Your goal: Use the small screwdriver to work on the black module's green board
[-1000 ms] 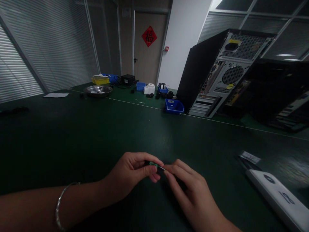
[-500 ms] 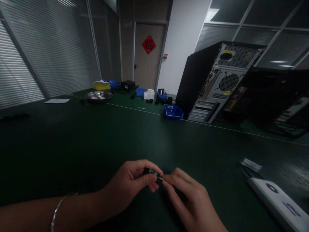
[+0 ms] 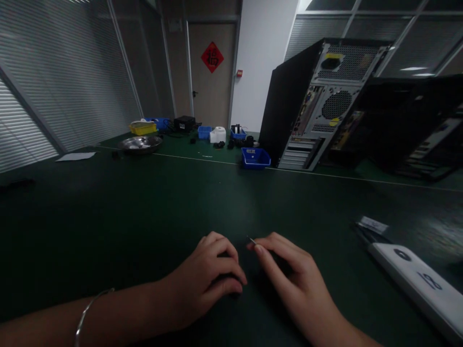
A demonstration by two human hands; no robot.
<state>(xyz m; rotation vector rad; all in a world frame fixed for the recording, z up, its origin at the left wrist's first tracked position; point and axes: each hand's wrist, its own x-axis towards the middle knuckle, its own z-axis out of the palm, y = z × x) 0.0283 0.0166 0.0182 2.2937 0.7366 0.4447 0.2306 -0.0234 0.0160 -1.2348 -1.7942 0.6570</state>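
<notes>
My left hand is held low over the dark green table, back upward, with fingers curled toward the thumb. Whatever may lie inside those fingers is hidden from view. Just to its right, my right hand pinches a thin metal rod between thumb and index finger. Its bright tip points up and left, clear of the left hand. The two hands are a small gap apart.
At right lies a white box-shaped device marked 18, with a dark cable. A black computer tower stands farther back beside a blue bin. A metal bowl and a yellow bin sit back left.
My hands have parted. The small green circuit board that the left fingers held is out of sight. The right hand has drawn the rod away, up and right.
</notes>
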